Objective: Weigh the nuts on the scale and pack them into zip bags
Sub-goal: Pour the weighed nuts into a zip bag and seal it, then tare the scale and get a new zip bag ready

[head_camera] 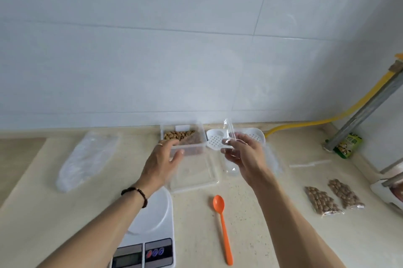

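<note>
Two bare forearms reach forward over a pale speckled desk set against a white tiled wall. The right hand is raised a little above the desk, its grip closed on an empty clear zip bag, pinched between thumb and fingers so that the bag's top stands up past the fingertips. The left hand, with a ring on one finger and a dark bead bracelet at the wrist, has its grip spread open and holding nothing; its fingertips are at the near rim of a clear container at the back of the desk, which holds the nuts, lighter ones to the left and darker ones to the right. Whether the fingers touch the rim cannot be told.

Just right of the container lies a white perforated tray. A clear lid lies on the desk in front of the container. The white digital scale sits under the left forearm, its platform bare. An orange plastic spoon lies beside the scale. At the right, two filled bags of nuts lie side by side. A crumpled clear plastic sheet lies at the left.
</note>
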`<state>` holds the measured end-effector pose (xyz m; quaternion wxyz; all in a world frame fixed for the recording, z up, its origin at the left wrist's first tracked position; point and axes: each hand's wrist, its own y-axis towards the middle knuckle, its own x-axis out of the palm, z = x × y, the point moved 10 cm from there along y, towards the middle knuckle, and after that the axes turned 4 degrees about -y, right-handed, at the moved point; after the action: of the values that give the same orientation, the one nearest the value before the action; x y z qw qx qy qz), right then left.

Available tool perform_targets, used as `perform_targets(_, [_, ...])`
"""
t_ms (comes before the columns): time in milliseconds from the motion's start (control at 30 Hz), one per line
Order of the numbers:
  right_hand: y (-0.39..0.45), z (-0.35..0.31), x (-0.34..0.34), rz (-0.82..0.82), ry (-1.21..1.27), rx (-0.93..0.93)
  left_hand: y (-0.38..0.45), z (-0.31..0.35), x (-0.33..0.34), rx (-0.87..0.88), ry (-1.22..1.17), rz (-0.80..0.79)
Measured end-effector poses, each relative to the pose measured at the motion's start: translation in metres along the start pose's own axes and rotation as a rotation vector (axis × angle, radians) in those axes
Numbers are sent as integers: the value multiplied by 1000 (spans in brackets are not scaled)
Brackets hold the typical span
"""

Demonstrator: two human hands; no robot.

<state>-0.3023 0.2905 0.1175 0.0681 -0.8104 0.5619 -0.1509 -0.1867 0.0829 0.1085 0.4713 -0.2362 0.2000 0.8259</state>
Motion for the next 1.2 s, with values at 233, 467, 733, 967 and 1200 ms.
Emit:
perform_targets(233, [-41, 22, 117, -164, 127, 52, -40, -86, -60, -565, -748, -62])
perform_targets(467, [-50, 105, 100, 97, -385, 168, -57, -140, -121, -496, -449, 83])
perform_targets(733, [-55, 180, 84, 117, -667, 275, -68, -199, -81, -518, -180, -30])
perform_targets(967, [-40, 192, 83, 136, -773, 279, -65, -228, -71, -551, -123, -39])
perform_targets(1200, [-54, 162, 76, 183, -983, 99, -91, -197, -84, -326, 272, -8])
